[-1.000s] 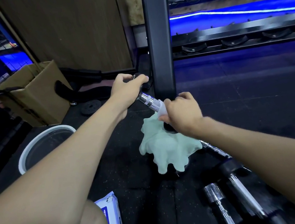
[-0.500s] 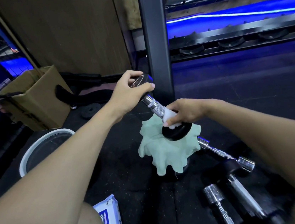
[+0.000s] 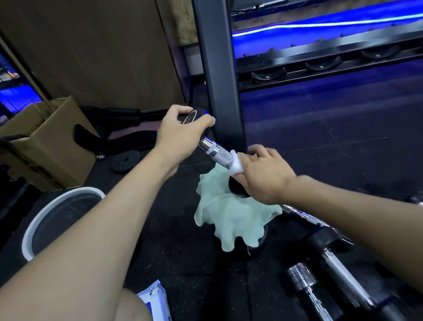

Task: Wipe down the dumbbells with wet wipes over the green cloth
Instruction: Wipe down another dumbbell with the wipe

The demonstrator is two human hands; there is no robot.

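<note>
Left edge: cardboard box (image 3: 43,143) against the wire fence, and nearer me a white-rimmed bucket (image 3: 31,235) on the black mat. Wipes pack (image 3: 158,311) lies at lower centre-left, partly hidden behind my knee. My left hand (image 3: 179,135) grips the upper black end of the dumbbell (image 3: 214,152), fingers curled over the cap. Dumbbell is held tilted: long axis runs from upper left down to lower right, upper end pointing toward the black rack post (image 3: 218,60), lower end resting on the green cloth (image 3: 228,217). Lower plate mostly hidden by my right hand (image 3: 262,172). Right hand is closed round the knurled chrome handle with a white wipe (image 3: 236,164) pinched under the fingers. Cloth is bunched over a dark round object on the mat, just below the post. Right of the cloth, more dumbbells (image 3: 335,270) lie on the mat, partly crossed by my right forearm. Rack rail (image 3: 338,48) runs along the upper right.
</note>
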